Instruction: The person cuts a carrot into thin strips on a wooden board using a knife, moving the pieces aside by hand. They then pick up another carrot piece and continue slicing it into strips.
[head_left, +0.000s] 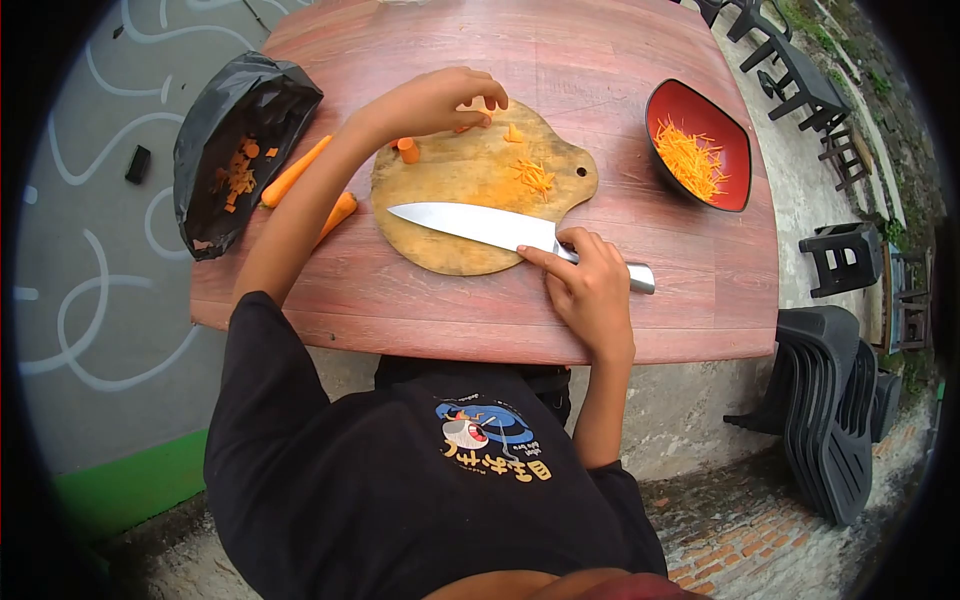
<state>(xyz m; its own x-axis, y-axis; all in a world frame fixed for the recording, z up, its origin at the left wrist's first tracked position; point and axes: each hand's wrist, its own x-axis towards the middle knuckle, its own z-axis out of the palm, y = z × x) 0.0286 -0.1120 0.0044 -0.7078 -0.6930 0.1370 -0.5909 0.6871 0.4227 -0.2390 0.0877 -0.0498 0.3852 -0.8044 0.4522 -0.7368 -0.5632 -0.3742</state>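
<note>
A kitchen knife (475, 222) lies flat across the near part of the round wooden cutting board (440, 185), its tip pointing left. My right hand (590, 285) is closed on its handle, with the index finger stretched along the heel of the blade. At the board's far edge, my left hand (455, 100) curls its fingers around a carrot piece (478, 120), mostly covered by the fingers. Left of it stands a carrot stub (407, 150). Carrot shreds (533, 177) lie in a small heap near the board's handle, with a small carrot slice (514, 133) above them.
A red bowl (735, 150) of carrot shreds stands to the right on the wooden table (640, 40). At the left, a black plastic bag (270, 85) holds carrot scraps, beside a whole carrot (297, 172) and another carrot (340, 212) partly behind my left forearm. Stacked chairs (825, 400) stand at the right.
</note>
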